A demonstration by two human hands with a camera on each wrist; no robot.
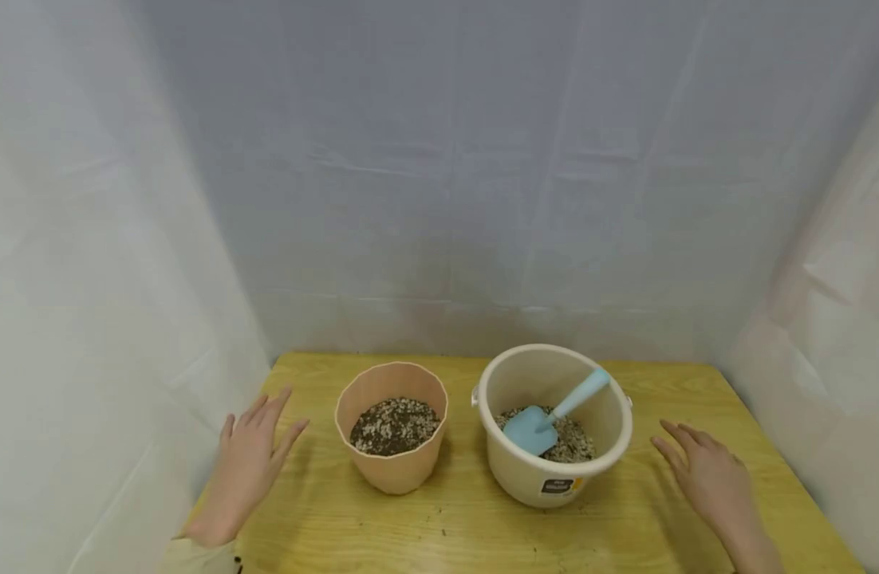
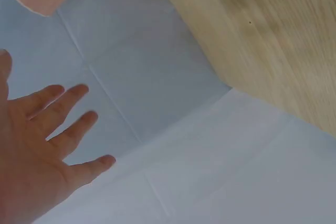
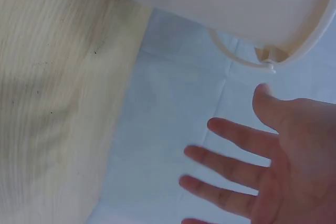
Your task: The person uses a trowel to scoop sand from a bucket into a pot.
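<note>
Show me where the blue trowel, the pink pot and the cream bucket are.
blue trowel (image 1: 531, 429), head view, on the blade lying on the gravel mix.
pink pot (image 1: 396, 470), head view, on its front outer wall.
cream bucket (image 1: 514, 470), head view, on its front outer wall, left of the label.

A light wooden table (image 1: 439, 526) is carrying a peach pot (image 1: 392, 462) of speckled soil at left-centre and a cream bucket (image 1: 547, 478) just beside it at right, both standing upright on the grain
</note>
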